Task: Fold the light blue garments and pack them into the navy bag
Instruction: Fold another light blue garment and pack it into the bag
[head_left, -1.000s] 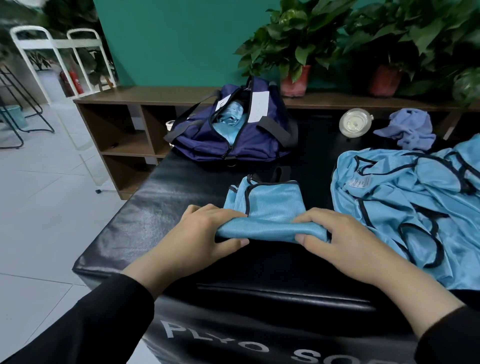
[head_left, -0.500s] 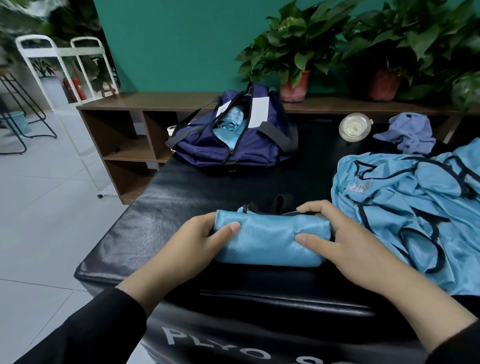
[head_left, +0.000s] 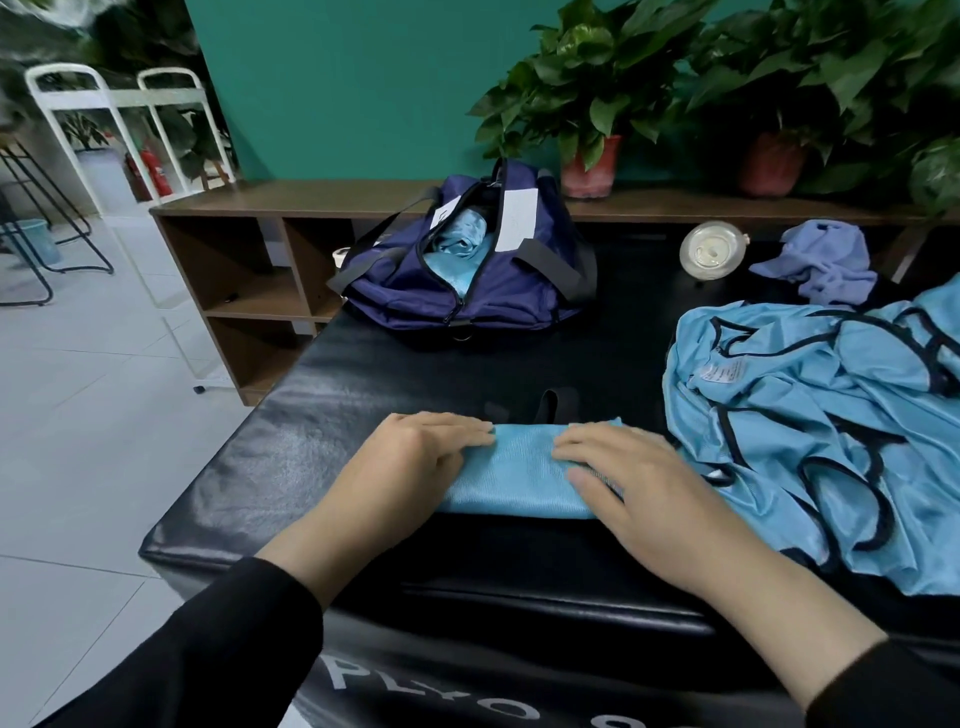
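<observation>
Gleaming black padded box (head_left: 291, 447), teal wall (head_left: 353, 88), wooden shelf (head_left: 244, 260).

White letters "PLYO" stand on the black box's (head_left: 467, 649) front face

Bare black mat (head_left: 597, 358) up to navy bag (head_left: 498, 296), garment pile (head_left: 810, 431) crowding right — jar (head_left: 712, 251) behind

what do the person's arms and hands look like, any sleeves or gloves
Both arms wear long black sleeves, the left sleeve and the right sleeve, ending just above the wrists. The left hand and right hand are bare: no gloves, rings, watch or markings visible.
</observation>
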